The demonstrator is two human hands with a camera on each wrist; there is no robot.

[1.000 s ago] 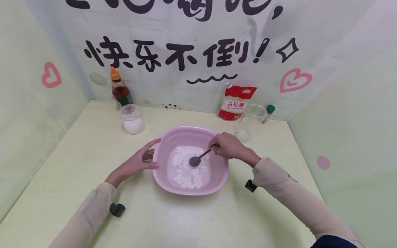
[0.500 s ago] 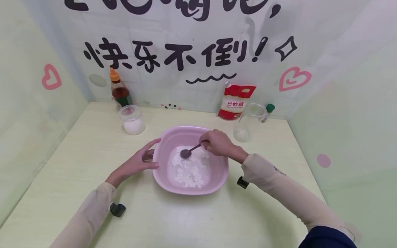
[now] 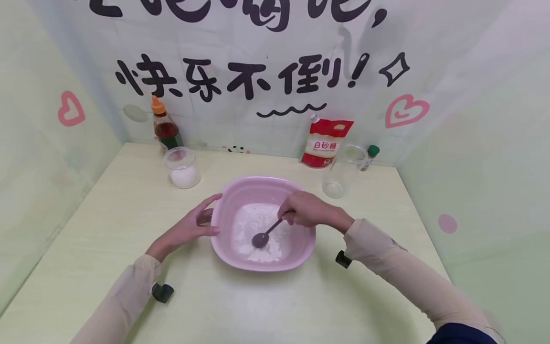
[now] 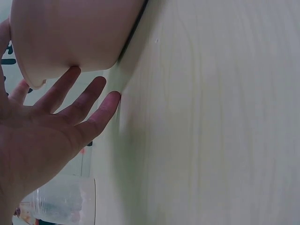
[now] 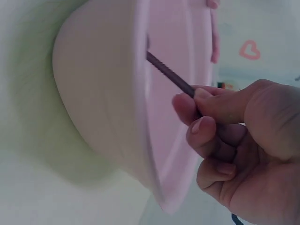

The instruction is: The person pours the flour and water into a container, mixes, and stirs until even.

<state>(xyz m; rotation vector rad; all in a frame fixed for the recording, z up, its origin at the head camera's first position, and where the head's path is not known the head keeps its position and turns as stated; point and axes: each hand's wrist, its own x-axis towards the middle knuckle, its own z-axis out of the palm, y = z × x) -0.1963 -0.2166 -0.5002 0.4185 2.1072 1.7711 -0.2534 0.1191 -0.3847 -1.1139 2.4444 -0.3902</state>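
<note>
A pink basin (image 3: 268,267) stands on the table with white powder (image 3: 248,224), clumpy in places, spread over its bottom. My left hand (image 3: 189,226) is at the basin's left side, its extended fingers touching the rim and outer wall; the left wrist view shows several nearly straight fingers (image 4: 96,119) below the basin wall (image 4: 70,37). Reaching over the right rim, my right hand (image 3: 305,209) pinches the handle of a dark spoon (image 3: 260,240), whose bowl lies in the powder. In the right wrist view the thumb and index finger hold the ridged handle (image 5: 171,75).
Behind the basin on the left are a clear jar of white contents (image 3: 184,172) and an orange-capped sauce bottle (image 3: 166,128). Back right hold a red sugar pouch (image 3: 323,145), a clear glass cup (image 3: 337,179) and a green-capped small bottle (image 3: 372,155). Walls enclose the table (image 3: 240,310).
The spoon went toward the back of the basin, then came forward to the near part of the powder, with my right hand following. The left hand and basin stayed put.
</note>
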